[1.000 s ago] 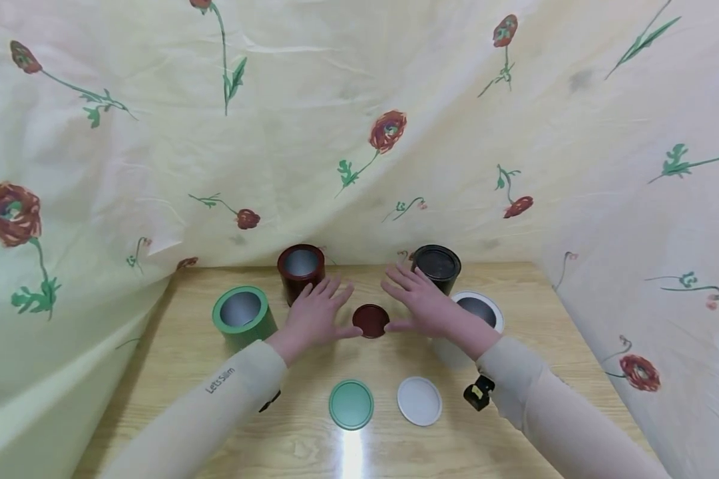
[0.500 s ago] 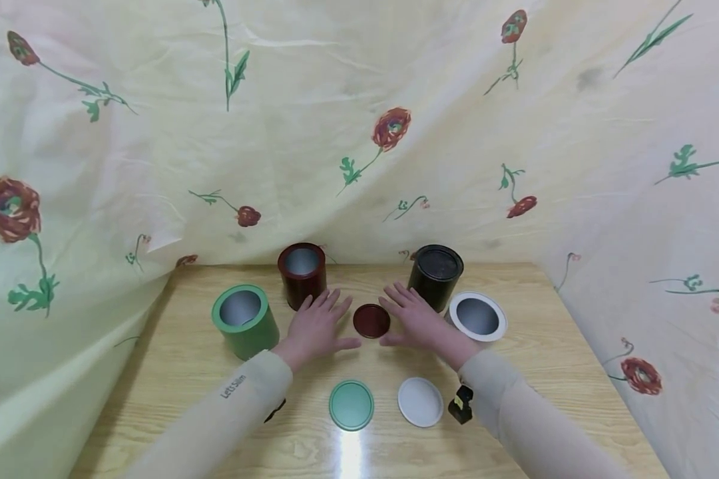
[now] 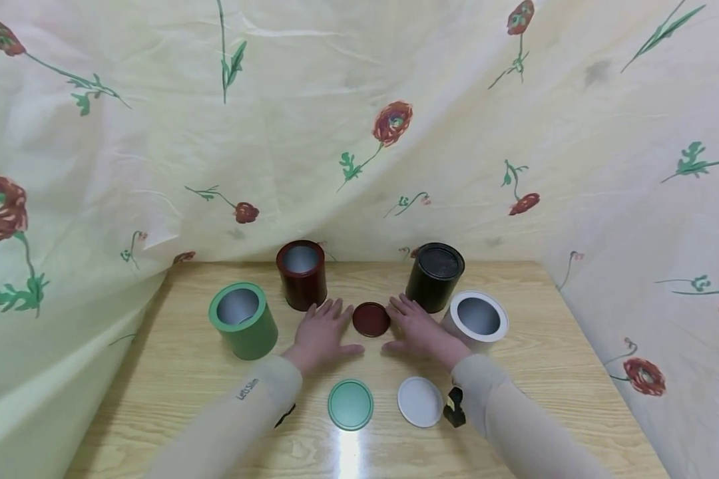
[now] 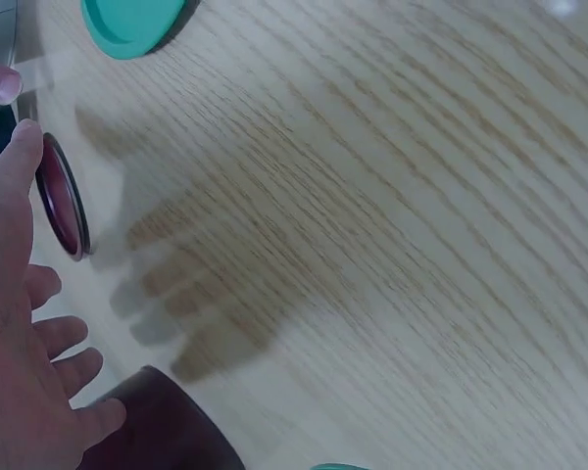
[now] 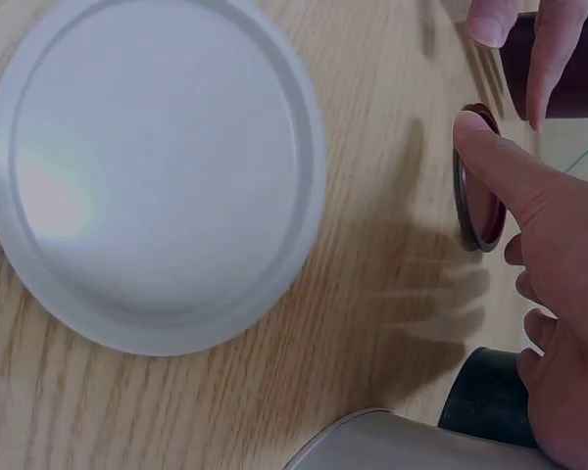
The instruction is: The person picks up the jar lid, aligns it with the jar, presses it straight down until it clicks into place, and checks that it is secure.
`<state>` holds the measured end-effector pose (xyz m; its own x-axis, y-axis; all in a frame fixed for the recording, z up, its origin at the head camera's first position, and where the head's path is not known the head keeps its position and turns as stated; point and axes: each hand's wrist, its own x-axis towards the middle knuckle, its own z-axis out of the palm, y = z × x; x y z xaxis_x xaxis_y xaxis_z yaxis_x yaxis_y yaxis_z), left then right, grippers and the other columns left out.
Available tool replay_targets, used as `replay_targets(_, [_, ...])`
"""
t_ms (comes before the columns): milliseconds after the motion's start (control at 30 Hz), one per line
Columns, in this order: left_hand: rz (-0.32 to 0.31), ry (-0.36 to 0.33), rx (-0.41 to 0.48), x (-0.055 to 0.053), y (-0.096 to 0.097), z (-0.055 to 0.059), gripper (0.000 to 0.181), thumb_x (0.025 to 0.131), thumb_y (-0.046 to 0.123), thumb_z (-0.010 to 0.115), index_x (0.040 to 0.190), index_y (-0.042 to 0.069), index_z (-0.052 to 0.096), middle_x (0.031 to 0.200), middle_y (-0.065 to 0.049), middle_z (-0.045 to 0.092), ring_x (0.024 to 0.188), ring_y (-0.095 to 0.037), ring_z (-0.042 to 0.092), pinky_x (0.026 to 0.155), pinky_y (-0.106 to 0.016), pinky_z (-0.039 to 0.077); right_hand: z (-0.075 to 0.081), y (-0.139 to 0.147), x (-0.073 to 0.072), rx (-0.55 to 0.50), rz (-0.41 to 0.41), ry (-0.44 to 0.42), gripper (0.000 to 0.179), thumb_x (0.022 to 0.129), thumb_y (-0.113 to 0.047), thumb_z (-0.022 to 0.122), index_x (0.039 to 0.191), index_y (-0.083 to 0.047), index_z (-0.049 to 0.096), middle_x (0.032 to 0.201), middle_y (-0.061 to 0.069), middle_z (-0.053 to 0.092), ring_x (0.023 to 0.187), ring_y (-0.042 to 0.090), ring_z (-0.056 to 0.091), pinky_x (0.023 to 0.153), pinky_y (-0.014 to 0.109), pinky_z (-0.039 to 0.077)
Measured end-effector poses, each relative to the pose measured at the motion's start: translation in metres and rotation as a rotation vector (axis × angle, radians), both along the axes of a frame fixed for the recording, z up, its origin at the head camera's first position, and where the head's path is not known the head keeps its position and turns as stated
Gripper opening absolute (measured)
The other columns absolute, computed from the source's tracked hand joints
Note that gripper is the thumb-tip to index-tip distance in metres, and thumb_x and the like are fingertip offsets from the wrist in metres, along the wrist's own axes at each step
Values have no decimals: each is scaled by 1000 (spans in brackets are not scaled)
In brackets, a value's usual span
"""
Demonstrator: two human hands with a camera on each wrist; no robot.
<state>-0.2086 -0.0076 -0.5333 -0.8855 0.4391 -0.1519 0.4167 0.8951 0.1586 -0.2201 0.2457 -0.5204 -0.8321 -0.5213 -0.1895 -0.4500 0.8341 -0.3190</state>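
Observation:
A dark red round lid [image 3: 371,320] lies flat on the wooden table between my two hands. My left hand [image 3: 320,338] is spread on its left side, fingers straight and thumb pointing inward. Mirroring it on the right, my right hand [image 3: 421,334] has its fingertips close to the lid's edge. Neither hand holds anything. Behind the left fingers stands an open dark red can [image 3: 304,286]; a black can [image 3: 433,286], its top covered, stands behind the right fingers. In the right wrist view, the thumb overlaps the red lid [image 5: 485,201].
An open green can [image 3: 250,336] stands left of my left hand, an open white can [image 3: 464,332] by my right wrist. Nearer me lie a green lid [image 3: 350,404] and a white lid [image 3: 420,401]. Flowered cloth [image 3: 287,133] hangs behind the table.
Both hands have come down and slightly nearer me, on either side of the red lid. More of the black and white cans shows now. Cans and lids have stayed in place.

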Motion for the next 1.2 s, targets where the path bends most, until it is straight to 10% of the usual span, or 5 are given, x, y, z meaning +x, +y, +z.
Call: replay_targets(1200, [40,36,20,3,-14,-32,87,97,78,55,164,24,47,173,-11,34,163,-33,23,131,-52,25,-31,-8,-14,-141,29,71,72,87,-41,90,144,-3,67,167,22,41,158,50,26,124,65,31])
